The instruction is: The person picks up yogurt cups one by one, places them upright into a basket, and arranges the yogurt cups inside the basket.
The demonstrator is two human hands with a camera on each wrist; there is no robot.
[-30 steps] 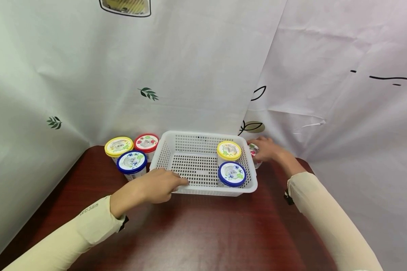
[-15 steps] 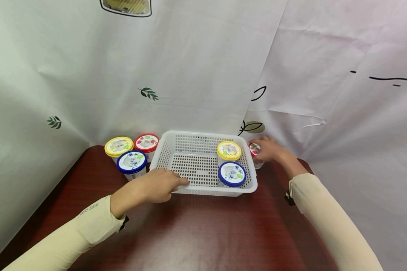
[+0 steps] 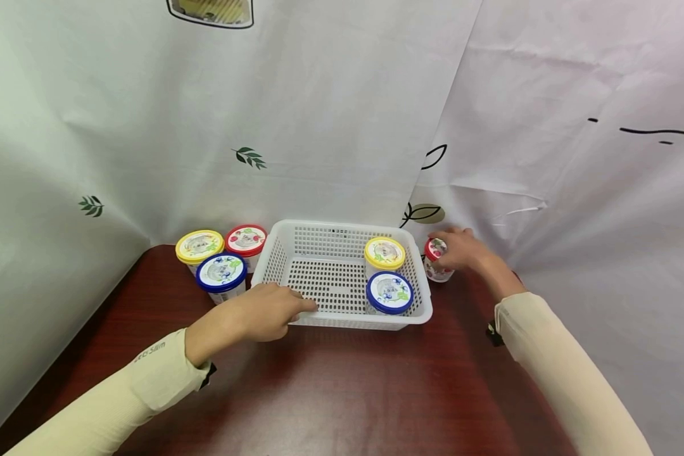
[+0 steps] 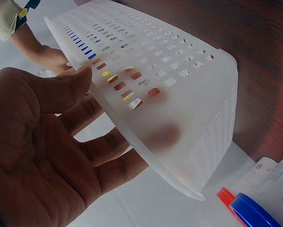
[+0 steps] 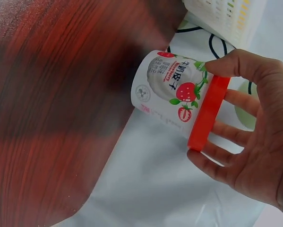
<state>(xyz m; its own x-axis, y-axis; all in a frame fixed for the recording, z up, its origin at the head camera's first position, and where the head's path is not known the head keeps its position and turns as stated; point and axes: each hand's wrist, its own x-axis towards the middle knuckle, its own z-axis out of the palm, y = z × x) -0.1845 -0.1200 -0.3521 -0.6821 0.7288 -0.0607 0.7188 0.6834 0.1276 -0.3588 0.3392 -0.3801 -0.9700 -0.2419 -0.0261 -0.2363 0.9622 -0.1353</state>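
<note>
My right hand [image 3: 458, 249] grips a strawberry yogurt tub [image 5: 172, 92] by its red lid, thumb on one side and fingers on the other. In the head view that tub stands just right of the white plastic basket [image 3: 342, 321], apart from it. My left hand [image 3: 269, 312] holds the basket's front rim near its left corner. The left wrist view shows the thumb [image 4: 70, 87] outside the wall and the fingers inside. Within the basket, at its right end, a yellow-lidded tub [image 3: 384, 253] stands behind a blue-lidded tub [image 3: 390, 292].
Left of the basket on the dark red table [image 3: 342, 386] stand a yellow-lidded tub [image 3: 200, 246], a red-lidded tub [image 3: 246, 240] and a blue-lidded tub [image 3: 221, 272]. A white printed curtain [image 3: 319, 126] hangs close behind the table and at both sides.
My right hand has shifted to the right with the red-lidded strawberry tub, leaving a gap between tub and basket. My left hand and the basket have stayed put.
</note>
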